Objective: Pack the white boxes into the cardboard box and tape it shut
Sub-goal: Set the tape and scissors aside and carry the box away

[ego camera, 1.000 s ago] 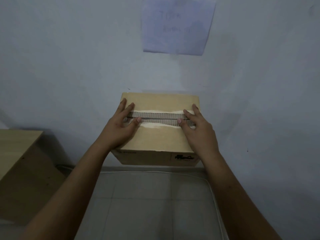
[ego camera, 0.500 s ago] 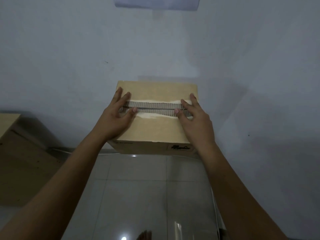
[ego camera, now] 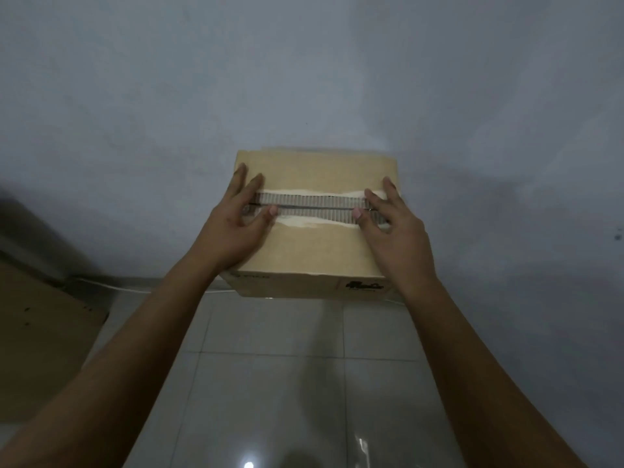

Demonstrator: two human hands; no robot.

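Observation:
A brown cardboard box sits on the tiled floor against the wall, its two top flaps closed. The seam between the flaps runs left to right, with torn, exposed corrugation along it. My left hand lies flat on the left end of the seam, fingers straight and spread. My right hand lies flat on the right end, fingers straight. Both press the flaps down. No white boxes or tape show; the box's inside is hidden.
A blue-grey wall stands right behind the box. A wooden piece of furniture is at the left edge. A white cable runs along the base of the wall. Glossy floor tiles lie in front.
The view has tilted down, so the paper on the wall has left the frame. Both hands stay flat on the box's flaps in the same places.

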